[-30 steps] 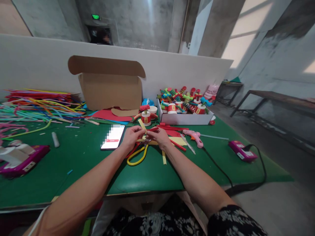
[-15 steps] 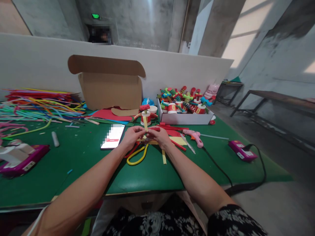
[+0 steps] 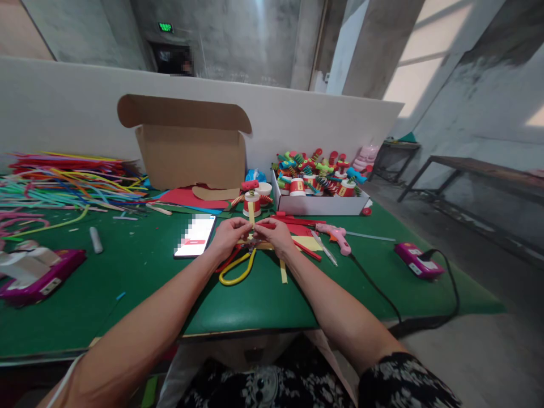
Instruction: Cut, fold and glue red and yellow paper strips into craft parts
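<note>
Between my hands a pale yellow paper strip [image 3: 251, 213] stands upright, pinched near its lower end. My left hand [image 3: 232, 233] has its fingertips closed on the strip from the left. From the right, my right hand [image 3: 276, 233] pinches it as well, fingers bent. Just behind stands a paper-cup figure [image 3: 251, 204] with a red top and coiled striped arms. Yellow-handled scissors [image 3: 236, 274] lie below my hands, their blades partly hidden. Another yellow paper strip [image 3: 283, 272] lies by my right wrist.
A phone [image 3: 195, 237] lies left of my hands. On the right are a pink glue gun [image 3: 335, 235] with a cord, a clear-barrelled pen [image 3: 326, 249] and a purple power strip [image 3: 419, 260]. A white box [image 3: 323, 205] holds several cup figures. Pipe cleaners [image 3: 72, 181] are heaped at left.
My hands stay almost in place, with only slight finger movement on the yellow strip. The objects on the table have not moved.
</note>
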Action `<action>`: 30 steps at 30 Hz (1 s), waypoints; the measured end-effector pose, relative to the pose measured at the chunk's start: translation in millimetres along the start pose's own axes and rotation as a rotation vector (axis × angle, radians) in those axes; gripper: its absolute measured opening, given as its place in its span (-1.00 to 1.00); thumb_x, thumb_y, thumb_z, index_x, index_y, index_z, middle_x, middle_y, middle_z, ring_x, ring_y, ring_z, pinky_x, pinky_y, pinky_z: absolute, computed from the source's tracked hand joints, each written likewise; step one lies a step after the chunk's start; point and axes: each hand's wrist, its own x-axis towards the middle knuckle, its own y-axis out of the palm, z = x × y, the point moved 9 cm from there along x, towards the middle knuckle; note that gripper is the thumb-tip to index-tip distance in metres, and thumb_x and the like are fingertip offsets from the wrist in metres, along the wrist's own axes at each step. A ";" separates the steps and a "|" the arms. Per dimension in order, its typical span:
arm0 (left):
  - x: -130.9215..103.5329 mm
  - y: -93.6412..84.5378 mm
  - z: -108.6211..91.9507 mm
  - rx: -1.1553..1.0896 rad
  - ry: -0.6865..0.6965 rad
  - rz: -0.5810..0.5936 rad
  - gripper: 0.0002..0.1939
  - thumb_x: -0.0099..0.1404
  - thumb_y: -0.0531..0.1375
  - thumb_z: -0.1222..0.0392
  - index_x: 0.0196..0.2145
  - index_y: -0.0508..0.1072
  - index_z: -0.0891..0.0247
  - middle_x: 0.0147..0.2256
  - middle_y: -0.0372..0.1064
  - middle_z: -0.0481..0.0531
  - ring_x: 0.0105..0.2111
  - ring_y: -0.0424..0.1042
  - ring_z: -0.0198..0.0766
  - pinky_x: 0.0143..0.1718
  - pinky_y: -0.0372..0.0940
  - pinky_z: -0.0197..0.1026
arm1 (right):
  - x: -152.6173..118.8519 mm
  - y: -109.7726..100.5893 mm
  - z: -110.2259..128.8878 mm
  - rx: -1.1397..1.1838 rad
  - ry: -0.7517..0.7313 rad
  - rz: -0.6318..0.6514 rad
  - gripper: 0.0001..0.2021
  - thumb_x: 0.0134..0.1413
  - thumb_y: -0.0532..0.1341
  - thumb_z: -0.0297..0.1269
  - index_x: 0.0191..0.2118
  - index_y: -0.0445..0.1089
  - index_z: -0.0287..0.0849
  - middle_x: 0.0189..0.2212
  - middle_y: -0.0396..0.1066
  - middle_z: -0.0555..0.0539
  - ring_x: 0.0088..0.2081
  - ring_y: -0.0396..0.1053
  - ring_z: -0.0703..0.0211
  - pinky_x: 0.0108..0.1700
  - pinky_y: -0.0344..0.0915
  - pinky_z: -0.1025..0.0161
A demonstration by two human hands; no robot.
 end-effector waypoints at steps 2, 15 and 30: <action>1.0 -2.1 0.8 0.027 0.005 -0.008 -0.66 -0.07 0.30 -0.05 -0.52 0.42 0.32 -0.64 0.25 -0.09 -0.62 0.17 -0.42 -0.57 0.08 -0.34 | 0.0 0.2 0.8 -0.007 -0.009 0.003 -0.69 -0.44 0.42 -0.16 -0.50 0.42 -0.22 -0.64 0.42 0.02 -0.57 0.38 0.27 -0.39 0.36 0.28; -1.6 5.8 -0.1 -0.054 -0.030 0.047 -0.66 -0.08 0.32 -0.03 -0.53 0.38 0.31 -0.63 0.25 -0.11 -0.64 0.15 -0.45 -0.59 0.07 -0.35 | 2.6 1.2 -0.3 0.000 0.006 0.018 -0.71 -0.40 0.40 -0.16 -0.51 0.41 -0.21 -0.64 0.42 0.02 -0.56 0.39 0.27 -0.36 0.37 0.27; 1.8 -14.2 -7.3 -0.065 -0.003 -0.118 -0.67 -0.10 0.33 0.00 -0.55 0.36 0.31 -0.69 0.22 -0.14 -0.68 0.15 -0.45 -0.62 0.08 -0.35 | 17.4 -40.3 11.0 0.174 -0.036 -0.200 -0.82 -0.26 0.36 -0.28 -0.55 0.38 -0.24 -0.66 0.39 0.05 -0.63 0.32 0.37 -0.43 0.37 0.34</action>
